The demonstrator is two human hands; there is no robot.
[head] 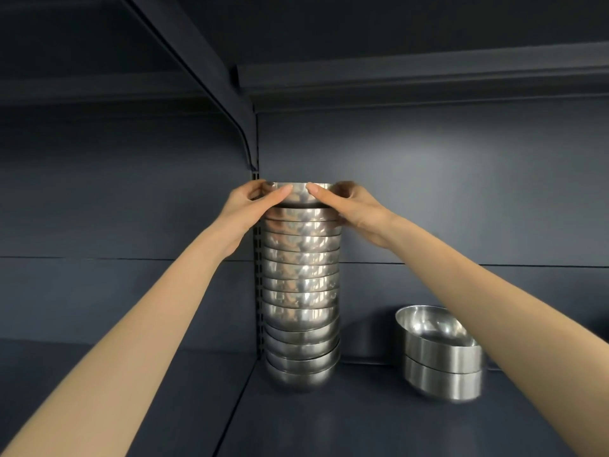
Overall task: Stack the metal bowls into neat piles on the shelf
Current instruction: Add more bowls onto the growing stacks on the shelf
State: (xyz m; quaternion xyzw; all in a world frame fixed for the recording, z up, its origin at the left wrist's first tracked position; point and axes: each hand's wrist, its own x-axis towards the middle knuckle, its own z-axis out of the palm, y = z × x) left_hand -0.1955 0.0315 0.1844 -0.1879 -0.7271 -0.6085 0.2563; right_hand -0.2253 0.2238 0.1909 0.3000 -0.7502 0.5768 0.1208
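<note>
Through the head camera, a tall pile (301,291) of nested metal bowls stands upright on the dark shelf (362,423), just in front of the slotted upright (258,258) at the back. The top bowl (300,196) sits at the summit of that pile, mouth up, its base sunk into the bowl beneath. I cannot tell whether it is fully seated. Both hands grasp it: the left hand (245,206) curls round its left side with the thumb laid across the front wall, and the right hand (354,206) does the same from the right, the two thumb tips close but apart. To the right of the tall pile, well apart from it, a short pile (443,361) of two wider, straight-walled bowls rests on the same shelf, tilted toward the camera so the upper one's inside shows. A curved bracket (230,103) runs up to the shelf above.
</note>
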